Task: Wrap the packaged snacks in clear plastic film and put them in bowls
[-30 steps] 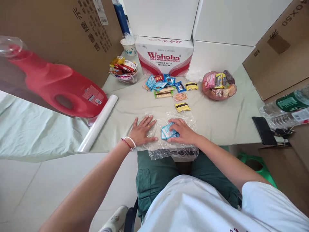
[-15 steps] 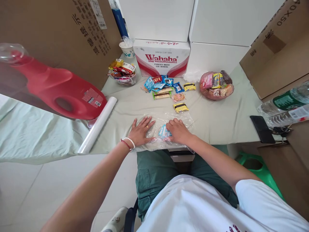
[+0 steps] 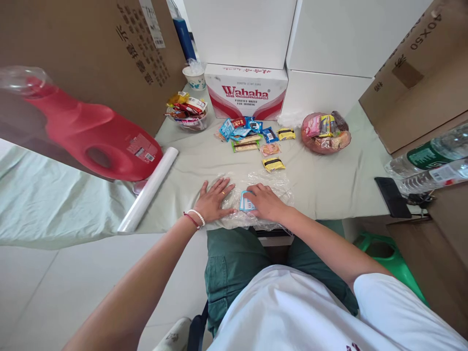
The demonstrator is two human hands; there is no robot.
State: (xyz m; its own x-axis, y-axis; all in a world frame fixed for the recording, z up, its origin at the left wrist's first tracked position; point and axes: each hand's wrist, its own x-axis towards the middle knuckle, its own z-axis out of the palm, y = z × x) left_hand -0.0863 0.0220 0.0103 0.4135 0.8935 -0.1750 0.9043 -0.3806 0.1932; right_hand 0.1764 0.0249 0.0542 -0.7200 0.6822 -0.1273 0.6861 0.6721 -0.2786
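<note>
A crinkled sheet of clear plastic wrap (image 3: 281,187) lies at the table's front edge. On it rests a small light-blue and white snack packet (image 3: 246,201). My left hand (image 3: 214,201) is flat, fingers spread, pressing the wrap's left part. My right hand (image 3: 266,201) has its fingers curled around the packet's right side, covering part of it. Beyond the wrap lie a yellow packet (image 3: 273,164), a pinkish round snack (image 3: 270,149) and a pile of blue, red and green packets (image 3: 241,130).
At left are a white roll (image 3: 149,190) and a big red jug (image 3: 106,141). Behind stand a bowl of snacks (image 3: 188,122), a Wahaha box (image 3: 246,92) and a pink bowl (image 3: 325,147). At right are a phone (image 3: 393,196) and plastic bottles (image 3: 431,151).
My right hand has shifted slightly left over the packet, which now lies flatter and squarer. My left hand stays in place. The camera view has moved a little.
</note>
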